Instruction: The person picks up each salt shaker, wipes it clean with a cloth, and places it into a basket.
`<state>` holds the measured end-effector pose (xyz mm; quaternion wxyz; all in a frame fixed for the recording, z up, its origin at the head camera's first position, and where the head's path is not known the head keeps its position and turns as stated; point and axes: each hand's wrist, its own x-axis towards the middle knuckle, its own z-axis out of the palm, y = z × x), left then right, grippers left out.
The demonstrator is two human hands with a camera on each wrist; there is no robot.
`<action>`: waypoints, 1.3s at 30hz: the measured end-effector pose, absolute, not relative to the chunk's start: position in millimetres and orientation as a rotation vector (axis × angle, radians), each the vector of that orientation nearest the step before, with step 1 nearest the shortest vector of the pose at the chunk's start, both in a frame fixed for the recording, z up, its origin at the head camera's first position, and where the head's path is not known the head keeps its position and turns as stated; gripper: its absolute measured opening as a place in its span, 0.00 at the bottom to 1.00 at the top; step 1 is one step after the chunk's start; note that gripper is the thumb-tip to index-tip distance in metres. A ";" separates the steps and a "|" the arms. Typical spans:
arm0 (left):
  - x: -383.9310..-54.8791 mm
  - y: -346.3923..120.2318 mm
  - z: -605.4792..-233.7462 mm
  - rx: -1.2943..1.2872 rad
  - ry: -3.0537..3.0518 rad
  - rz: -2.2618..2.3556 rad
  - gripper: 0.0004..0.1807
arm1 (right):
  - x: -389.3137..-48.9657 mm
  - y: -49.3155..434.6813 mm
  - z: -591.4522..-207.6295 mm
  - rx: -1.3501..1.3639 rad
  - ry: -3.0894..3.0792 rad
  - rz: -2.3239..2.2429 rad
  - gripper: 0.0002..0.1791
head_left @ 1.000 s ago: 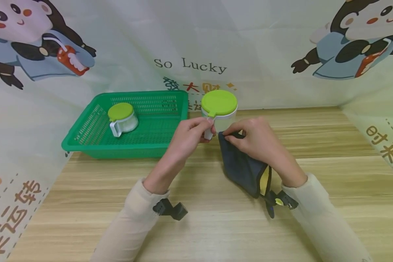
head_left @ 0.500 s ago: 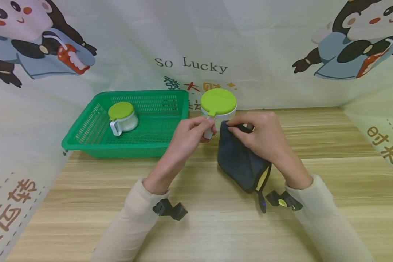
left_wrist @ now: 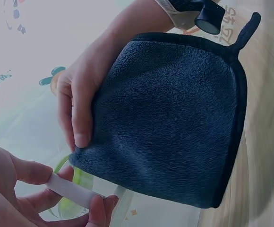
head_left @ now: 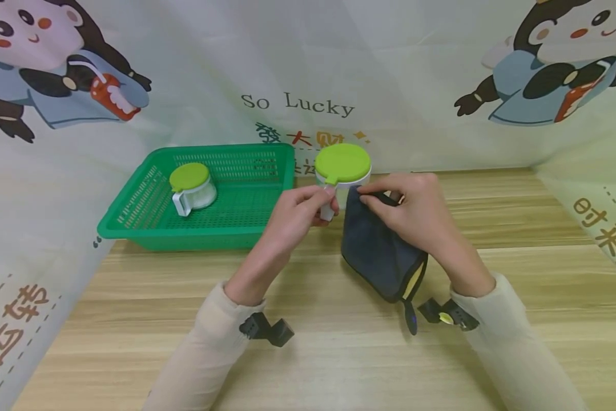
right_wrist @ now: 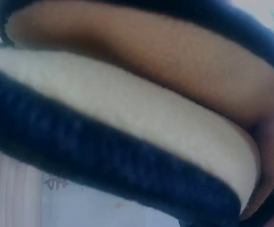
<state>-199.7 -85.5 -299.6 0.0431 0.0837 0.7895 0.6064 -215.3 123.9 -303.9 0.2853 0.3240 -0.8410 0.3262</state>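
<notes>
My left hand (head_left: 302, 214) grips the white handle (left_wrist: 75, 190) of a lidded jar (head_left: 342, 165) with a lime-green lid, held up at the middle. My right hand (head_left: 415, 208) pinches the upper corner of a folded dark grey cloth (head_left: 379, 251) with a yellow inner side and a hanging loop. The cloth's corner overlaps the jar's right side in the head view. In the left wrist view, the cloth spreads wide, with its pinched corner right by the jar. The right wrist view is filled by the cloth's folds, and the right fingers are hidden there.
A green plastic basket (head_left: 194, 240) stands at the back left of the wooden table (head_left: 308, 354). Inside it sits a second jar (head_left: 197, 191) with the same green lid and white handle. A printed curtain (head_left: 415, 114) hangs behind and at both sides.
My right hand has risen a little along the jar's side, lifting the cloth corner with it. The cloth's loop has swung left, away from the wrist. The left hand and jar stay nearly still.
</notes>
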 end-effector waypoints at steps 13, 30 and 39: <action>-198.1 -86.6 -299.2 0.257 2.421 1.865 0.20 | -222.0 119.2 -313.6 0.923 -2.525 0.723 0.05; -196.9 -86.5 -296.9 0.273 2.458 1.845 0.20 | -219.6 125.1 -310.3 0.883 -2.542 0.752 0.05; -197.5 -88.0 -297.2 0.270 2.434 1.854 0.21 | -217.7 125.2 -307.5 0.855 -2.426 0.788 0.05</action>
